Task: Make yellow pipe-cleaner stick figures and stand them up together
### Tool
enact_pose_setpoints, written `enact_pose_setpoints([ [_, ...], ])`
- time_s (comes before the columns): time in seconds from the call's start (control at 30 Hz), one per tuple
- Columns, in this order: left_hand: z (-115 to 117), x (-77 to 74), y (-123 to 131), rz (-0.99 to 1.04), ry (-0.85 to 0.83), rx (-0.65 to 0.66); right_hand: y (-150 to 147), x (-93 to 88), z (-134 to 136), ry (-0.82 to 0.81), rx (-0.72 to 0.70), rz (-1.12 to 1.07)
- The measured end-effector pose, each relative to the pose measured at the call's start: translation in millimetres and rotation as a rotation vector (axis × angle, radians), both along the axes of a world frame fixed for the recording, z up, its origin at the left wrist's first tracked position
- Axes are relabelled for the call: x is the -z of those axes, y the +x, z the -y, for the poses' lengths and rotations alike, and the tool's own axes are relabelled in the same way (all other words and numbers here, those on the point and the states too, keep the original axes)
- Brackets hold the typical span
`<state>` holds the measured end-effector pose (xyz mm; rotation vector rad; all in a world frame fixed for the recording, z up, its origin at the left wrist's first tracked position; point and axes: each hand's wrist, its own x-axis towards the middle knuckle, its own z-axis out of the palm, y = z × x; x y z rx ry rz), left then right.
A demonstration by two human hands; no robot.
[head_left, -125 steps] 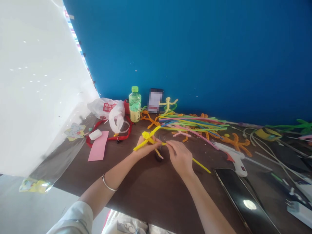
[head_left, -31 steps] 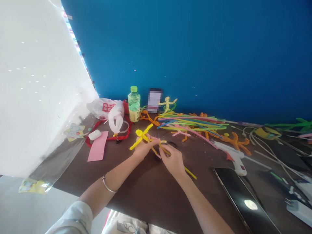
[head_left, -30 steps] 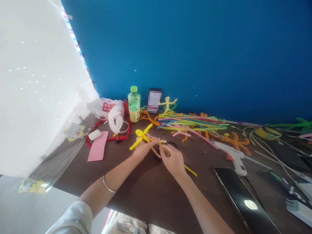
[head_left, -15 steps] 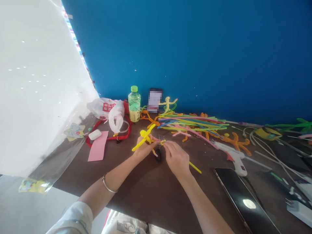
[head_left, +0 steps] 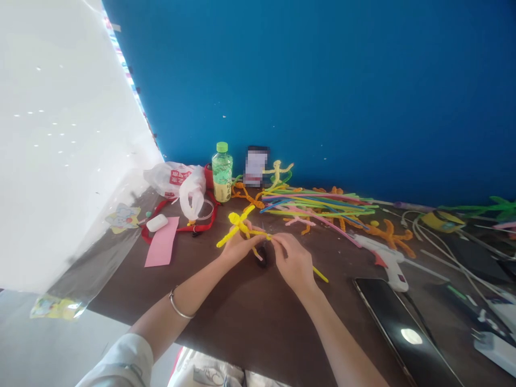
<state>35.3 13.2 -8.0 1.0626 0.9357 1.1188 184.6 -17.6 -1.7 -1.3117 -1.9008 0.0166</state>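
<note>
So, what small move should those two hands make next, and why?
Probably a turn of the thin yellow fuzzy stem around the outstretched limb: the left hand holds the bright-yellow, twisted pipe-cleaner figure, the right hand pinches at that limb's end, and a straight length of stem sticks out, unwound, beyond the right hand.

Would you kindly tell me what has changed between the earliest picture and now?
The free end of the yellow stem has shifted slightly left, with less showing beyond the right hand, which still grips the stem. The left hand still holds the yellow figure. The bottle and glue gun stayed put.
</note>
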Motion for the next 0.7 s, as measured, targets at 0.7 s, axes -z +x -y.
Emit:
enact_pose_setpoints([
  [0.7, 2, -4.3, 2, 0.422, -0.133, 0.113, -3, -0.6, -8, -0.796, -0.166, -1.039],
])
